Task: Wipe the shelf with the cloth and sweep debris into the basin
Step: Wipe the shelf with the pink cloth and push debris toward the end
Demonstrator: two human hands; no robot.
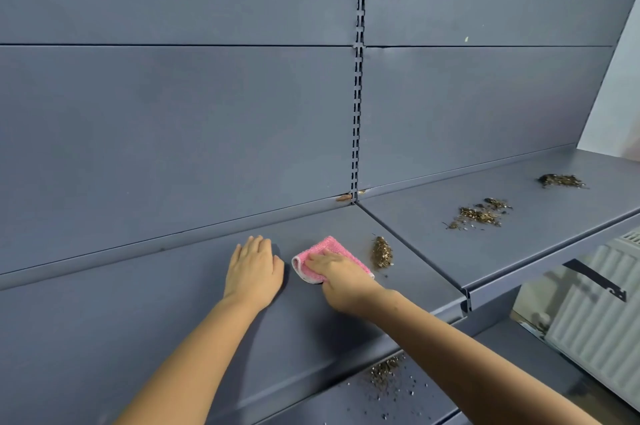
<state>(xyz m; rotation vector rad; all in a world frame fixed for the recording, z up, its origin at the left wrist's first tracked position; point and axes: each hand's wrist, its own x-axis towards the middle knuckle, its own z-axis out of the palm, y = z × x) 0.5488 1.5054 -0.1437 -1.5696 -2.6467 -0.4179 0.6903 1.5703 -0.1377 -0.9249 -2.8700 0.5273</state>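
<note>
- Hands: left hand [254,267] lies flat on the shelf [173,314], palm down, fingers straight and together, holding nothing. Right hand [337,274] presses down on the cloth [329,248], fingers laid over it; whether the thumb curls under its edge cannot be told.
- Cloth: pink, folded to a small pad, white edging at its near-left corner. It lies on the shelf panel towards that panel's right edge, about midway between the back lip and the front edge.
- Debris: a narrow brown pile [381,252] sits just beside the cloth on its right, apart from it, near the seam with the next panel. Two further piles [479,214] [561,180] lie on the adjoining panel, well apart, trailing towards its far right. More scatter [384,372] shows on the lower shelf below the front edge.
- Basin: not in view.
- Handling, judged: cloth looks soft, light and limp, so it would bunch if pushed from one corner; flat pressure across the top should keep its leading edge down. Debris appears dry, loose and fine, likely to scatter or slip under a lifted edge. The painted metal shelf looks smooth, so the pad should slide easily.
- Risk, judged: bits may drop over the front edge or lodge in the seam.
</note>
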